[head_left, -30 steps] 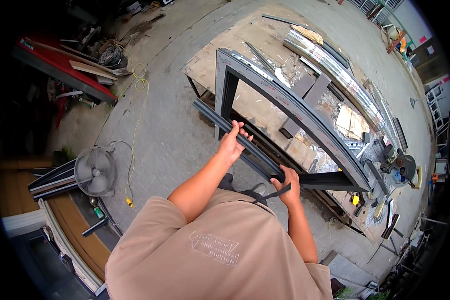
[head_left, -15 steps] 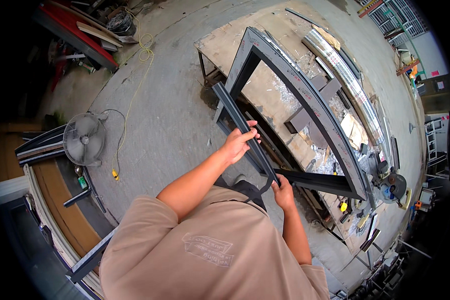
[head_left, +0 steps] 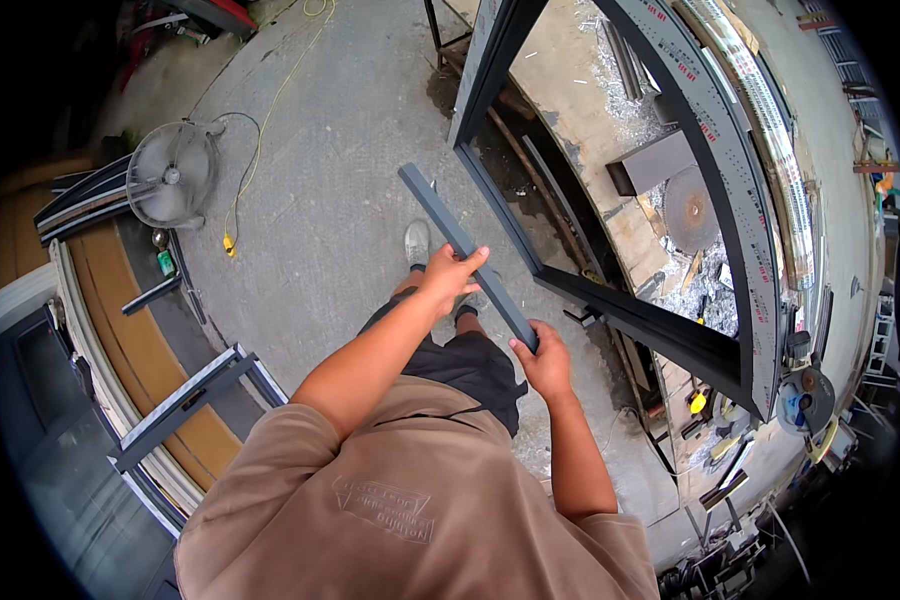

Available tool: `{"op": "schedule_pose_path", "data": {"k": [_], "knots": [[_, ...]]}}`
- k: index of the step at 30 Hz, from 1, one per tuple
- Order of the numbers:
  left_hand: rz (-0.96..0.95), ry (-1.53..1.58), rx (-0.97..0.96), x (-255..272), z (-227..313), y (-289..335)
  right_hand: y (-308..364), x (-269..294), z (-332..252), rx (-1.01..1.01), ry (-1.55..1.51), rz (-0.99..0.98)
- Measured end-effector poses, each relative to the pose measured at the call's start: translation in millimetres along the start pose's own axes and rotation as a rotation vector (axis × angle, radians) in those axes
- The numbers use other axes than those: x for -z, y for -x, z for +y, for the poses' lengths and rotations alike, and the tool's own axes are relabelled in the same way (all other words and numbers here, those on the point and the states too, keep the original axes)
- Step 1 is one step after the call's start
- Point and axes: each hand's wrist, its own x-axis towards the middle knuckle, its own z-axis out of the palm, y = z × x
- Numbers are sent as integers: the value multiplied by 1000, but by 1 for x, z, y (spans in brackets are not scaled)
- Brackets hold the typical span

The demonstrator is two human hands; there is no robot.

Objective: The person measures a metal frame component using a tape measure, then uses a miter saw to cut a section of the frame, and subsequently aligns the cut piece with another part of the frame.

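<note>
A straight dark grey metal profile bar [head_left: 435,207] is held aslant in front of my body. My left hand [head_left: 453,275] grips it around the middle, its fingers wrapped about the bar. At the bar's near end, my right hand [head_left: 544,358] is closed on it. Just to the right stands a large dark window frame [head_left: 660,336] with one curved side, covered partly in printed pale film. It rests at the workbench [head_left: 595,215], close to the bar but apart from it.
On the bench lie a grey box-shaped profile [head_left: 655,164], a round disc [head_left: 692,209] and metal shavings. A floor fan [head_left: 171,176] stands left, near a yellow cable [head_left: 262,140]. Stacked panels and frame pieces [head_left: 185,405] lie at the lower left.
The bar has dropped lower and away from the window frame, and it has been turned to show a smoother face. Both hands still grip it; my view has shifted.
</note>
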Motion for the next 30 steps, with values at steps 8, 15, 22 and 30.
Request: {"op": "schedule_pose_path", "data": {"k": [8, 15, 22, 30], "knots": [[12, 10, 54, 36, -64, -74, -62, -74, 59, -239, -62, -103], [18, 12, 213, 129, -176, -159, -219, -180, 214, -257, 194, 14], [122, 36, 283, 187, -294, -237, -389, -278, 318, -164, 465, 59], [43, 224, 273, 165, -320, -287, -459, -325, 353, -170, 438, 138]]}}
